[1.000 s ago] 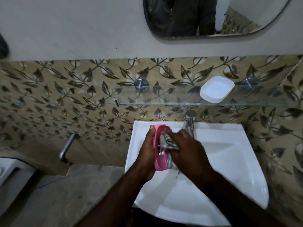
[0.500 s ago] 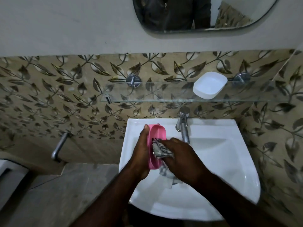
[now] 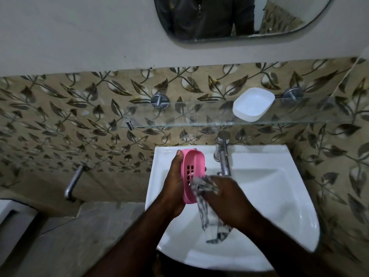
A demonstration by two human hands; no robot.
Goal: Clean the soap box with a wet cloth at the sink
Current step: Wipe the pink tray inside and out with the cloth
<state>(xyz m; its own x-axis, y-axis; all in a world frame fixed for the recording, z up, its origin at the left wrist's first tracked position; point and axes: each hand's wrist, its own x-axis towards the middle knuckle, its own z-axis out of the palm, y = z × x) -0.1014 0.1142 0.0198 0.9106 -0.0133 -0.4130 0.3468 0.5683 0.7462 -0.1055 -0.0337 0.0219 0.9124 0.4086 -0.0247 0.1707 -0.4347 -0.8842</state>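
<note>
Over the sink (image 3: 299,196), left hand (image 3: 175,186) grips the soap box (image 3: 192,174) while right-hand fingers (image 3: 211,193), bunching the wet cloth (image 3: 207,214), wipe its near end; the far end likely comes next.

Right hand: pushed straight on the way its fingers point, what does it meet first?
The pink soap box, likely: the right hand points left, its cloth against the box's lower end, with the left hand gripping behind it.

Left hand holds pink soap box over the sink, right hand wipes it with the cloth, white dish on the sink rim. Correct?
No: the white dish sits on the glass shelf above the tap, not on the sink rim; the head view shows it. The rest holds: the left hand holds the pink soap box over the sink and the right hand wipes it with the cloth.
</note>
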